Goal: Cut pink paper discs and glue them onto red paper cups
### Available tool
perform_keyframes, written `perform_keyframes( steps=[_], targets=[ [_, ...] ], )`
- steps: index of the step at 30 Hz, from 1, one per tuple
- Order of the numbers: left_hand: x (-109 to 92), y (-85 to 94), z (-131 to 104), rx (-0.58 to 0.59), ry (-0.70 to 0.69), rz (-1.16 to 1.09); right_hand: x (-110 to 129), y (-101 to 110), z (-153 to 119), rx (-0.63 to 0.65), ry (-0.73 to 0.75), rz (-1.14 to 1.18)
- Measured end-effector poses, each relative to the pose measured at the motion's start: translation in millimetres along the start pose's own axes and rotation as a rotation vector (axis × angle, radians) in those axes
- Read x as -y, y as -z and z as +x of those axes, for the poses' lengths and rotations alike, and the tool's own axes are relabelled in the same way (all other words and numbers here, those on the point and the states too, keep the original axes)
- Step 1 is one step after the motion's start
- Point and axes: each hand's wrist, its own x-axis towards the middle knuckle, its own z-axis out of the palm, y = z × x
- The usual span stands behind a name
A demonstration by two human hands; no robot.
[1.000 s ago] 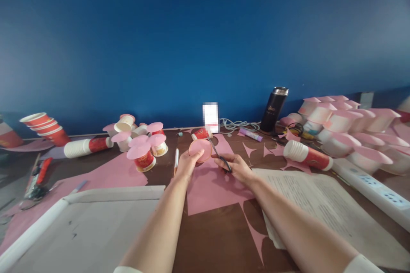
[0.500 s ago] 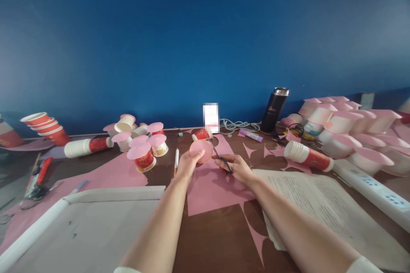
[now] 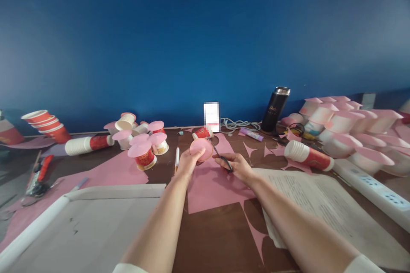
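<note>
A pink paper disc (image 3: 197, 146) is pinched in my left hand (image 3: 188, 163), its flat face toward me. My right hand (image 3: 236, 166) holds dark-handled scissors (image 3: 226, 164), with the blades beside the disc's right edge. Just behind the disc, a red paper cup (image 3: 201, 132) lies tilted, partly hidden. Below both hands a large pink sheet (image 3: 208, 194) lies on the brown table (image 3: 211, 239).
Pink-topped cups (image 3: 145, 155) stand left of centre, with more piled at the right. Stacked cups (image 3: 307, 155), a power strip (image 3: 371, 183) and a printed sheet (image 3: 307, 196) lie right. A black flask (image 3: 276, 108) and lit phone (image 3: 211, 115) stand behind.
</note>
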Motion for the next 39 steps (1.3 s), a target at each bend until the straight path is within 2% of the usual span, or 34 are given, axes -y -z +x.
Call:
perform_keyframes(
  steps=[5, 20, 26, 29, 32, 39],
  targets=[
    [1.9, 2.4, -0.5, 0.031, -0.027, -0.006, 1.3, -0.5, 0.0, -0.011, -0.004, -0.003],
    [-3.1, 1.1, -3.8, -0.012, -0.028, 0.082, 1.3, -1.4, 0.5, -0.040, 0.011, -0.019],
    [-5.1, 0.2, -5.6, -0.006, -0.004, -0.002, -5.5, -1.6, 4.1, -0.096, -0.046, -0.008],
    [-3.8, 1.5, -2.5, -0.046, 0.025, -0.087, -11.1, -1.3, 7.1, -0.128, -0.064, 0.019],
    [-2.4, 3.2, 1.3, -0.102, 0.052, -0.149, -13.7, -1.7, 7.9, -0.102, -0.063, 0.036],
    [-0.2, 3.5, 3.6, -0.136, 0.039, -0.150, -6.6, -3.1, 2.9, -0.056, -0.061, 0.081]
  ],
)
